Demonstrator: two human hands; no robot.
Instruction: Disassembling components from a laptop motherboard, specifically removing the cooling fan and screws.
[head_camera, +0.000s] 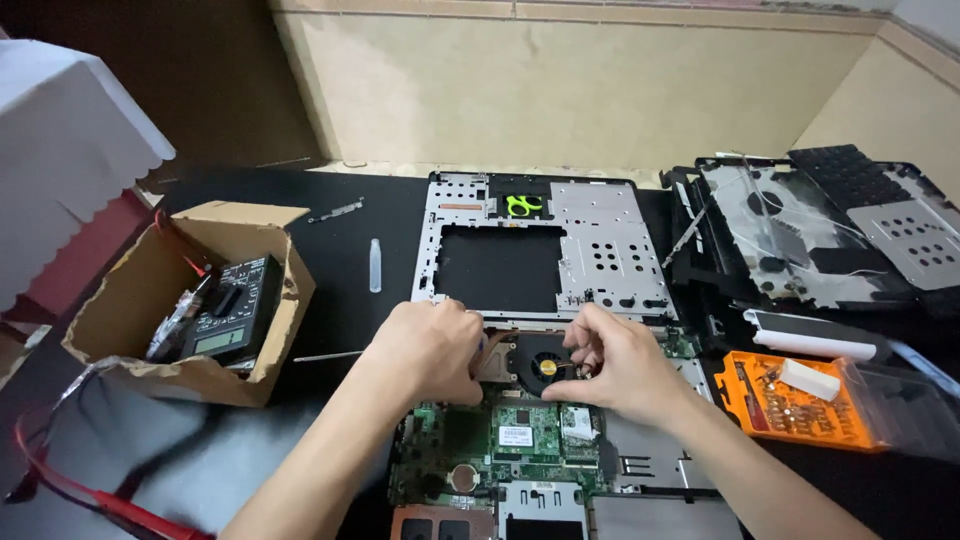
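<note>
On the green board (520, 440), both hands rest at the fan (541, 362): left hand (430, 350) curled, grip unclear; right hand (620, 365) pinching there. A white label (516, 435) sits below; an orange bit case (790, 400) lies right.

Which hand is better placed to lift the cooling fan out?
Probably the right hand: its fingertips pinch right at the cooling fan edge, while the left hand rests closed beside it on the motherboard.

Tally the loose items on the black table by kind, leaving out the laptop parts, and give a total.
Cardboard box: 1
Multimeter: 1
Orange screwdriver bit case: 1
Small clear bottle: 1
Red test lead: 1
Total: 5
</note>
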